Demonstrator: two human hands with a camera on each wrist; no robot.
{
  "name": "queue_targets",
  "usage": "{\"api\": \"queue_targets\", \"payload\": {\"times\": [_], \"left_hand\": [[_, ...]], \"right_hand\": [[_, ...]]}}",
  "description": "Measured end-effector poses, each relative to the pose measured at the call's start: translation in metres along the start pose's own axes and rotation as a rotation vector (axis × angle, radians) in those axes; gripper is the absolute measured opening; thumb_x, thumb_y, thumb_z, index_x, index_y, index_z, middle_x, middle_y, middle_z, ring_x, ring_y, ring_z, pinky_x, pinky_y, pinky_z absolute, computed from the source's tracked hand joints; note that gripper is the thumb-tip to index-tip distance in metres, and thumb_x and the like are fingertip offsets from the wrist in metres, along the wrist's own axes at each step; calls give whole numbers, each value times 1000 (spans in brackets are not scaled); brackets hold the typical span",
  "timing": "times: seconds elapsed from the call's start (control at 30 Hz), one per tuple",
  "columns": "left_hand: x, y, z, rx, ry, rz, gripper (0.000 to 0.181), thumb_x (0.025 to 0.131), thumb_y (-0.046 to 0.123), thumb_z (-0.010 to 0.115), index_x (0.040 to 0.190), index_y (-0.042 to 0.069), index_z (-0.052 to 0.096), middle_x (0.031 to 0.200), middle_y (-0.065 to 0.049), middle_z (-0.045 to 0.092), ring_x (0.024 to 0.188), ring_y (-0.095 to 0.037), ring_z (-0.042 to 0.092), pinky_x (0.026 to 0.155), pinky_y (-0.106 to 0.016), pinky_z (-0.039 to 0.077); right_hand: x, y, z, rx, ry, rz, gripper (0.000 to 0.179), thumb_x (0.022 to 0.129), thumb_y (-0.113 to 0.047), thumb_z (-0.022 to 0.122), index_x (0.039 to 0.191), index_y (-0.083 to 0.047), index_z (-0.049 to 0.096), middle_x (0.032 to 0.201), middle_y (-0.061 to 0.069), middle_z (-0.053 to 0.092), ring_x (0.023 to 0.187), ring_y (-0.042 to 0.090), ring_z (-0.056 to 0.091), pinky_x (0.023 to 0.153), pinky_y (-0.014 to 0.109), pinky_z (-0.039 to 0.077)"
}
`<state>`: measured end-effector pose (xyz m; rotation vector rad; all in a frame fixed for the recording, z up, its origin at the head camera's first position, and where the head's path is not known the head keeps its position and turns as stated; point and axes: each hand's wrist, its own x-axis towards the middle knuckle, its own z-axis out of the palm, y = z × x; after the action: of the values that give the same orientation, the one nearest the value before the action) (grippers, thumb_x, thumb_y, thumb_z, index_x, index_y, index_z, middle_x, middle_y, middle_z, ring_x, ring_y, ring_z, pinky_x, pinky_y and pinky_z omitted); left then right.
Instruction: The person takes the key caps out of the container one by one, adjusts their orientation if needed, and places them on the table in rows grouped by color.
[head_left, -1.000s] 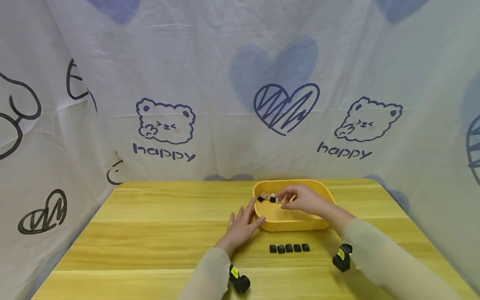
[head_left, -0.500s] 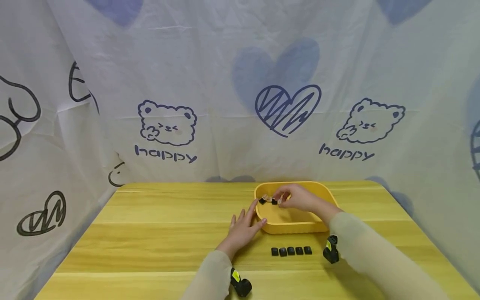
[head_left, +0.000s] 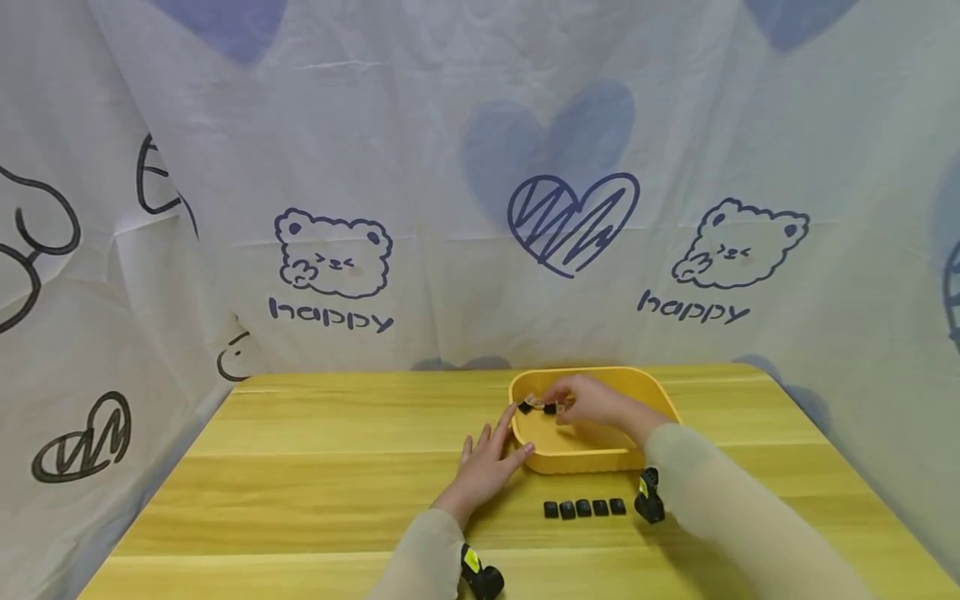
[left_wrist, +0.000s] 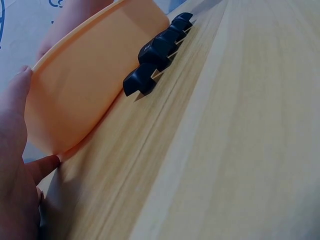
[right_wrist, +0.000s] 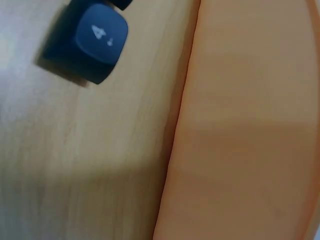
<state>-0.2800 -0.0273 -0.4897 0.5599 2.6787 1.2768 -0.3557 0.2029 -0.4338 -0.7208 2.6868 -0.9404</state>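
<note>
My left hand (head_left: 483, 468) lies against the left end of a yellow plastic tray (head_left: 585, 460), fingers extended. In the left wrist view its thumb touches the rim and another fingertip sits low by the tray's base. My right hand (head_left: 592, 402) reaches inside the tray, fingers bent down among small black keycaps (head_left: 551, 409) and pale pieces (head_left: 532, 399) too small to identify. Whether it pinches one is hidden. The right wrist view shows no hand, only the tray wall (right_wrist: 240, 120) and a black keycap marked 4 (right_wrist: 102, 35).
Several black keycaps (head_left: 583, 507) stand in a row on the wooden table (head_left: 315, 483), just in front of the tray. A white cloth (head_left: 450, 208) with bear and heart drawings hangs behind the table. Each wrist wears a black camera (head_left: 483, 575).
The right hand has shifted slightly left within the tray, its forearm and wrist camera moving left too. The left hand keeps its place on the tray; the row of keycaps is unchanged.
</note>
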Motion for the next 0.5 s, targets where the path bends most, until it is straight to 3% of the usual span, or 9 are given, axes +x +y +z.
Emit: {"api": "queue_targets", "payload": {"times": [0.23, 0.5], "left_hand": [[0, 0, -1, -1, -1, 5, 73, 99, 54, 46, 158, 29, 11, 154, -6, 36, 145, -39, 14, 114, -56, -5], [0, 2, -1, -11, -10, 7, 74, 99, 55, 46, 158, 29, 11, 154, -7, 36, 145, -40, 15, 114, -57, -4]], "right_hand": [[3, 2, 2, -52, -4, 3, 34, 82, 0, 74, 115, -6, 71, 114, 6, 67, 102, 25, 60, 92, 44, 50], [3, -3, 3, -131, -20, -16, 33, 81, 2, 75, 113, -6, 72, 111, 4, 66, 94, 22, 58, 87, 39, 50]]}}
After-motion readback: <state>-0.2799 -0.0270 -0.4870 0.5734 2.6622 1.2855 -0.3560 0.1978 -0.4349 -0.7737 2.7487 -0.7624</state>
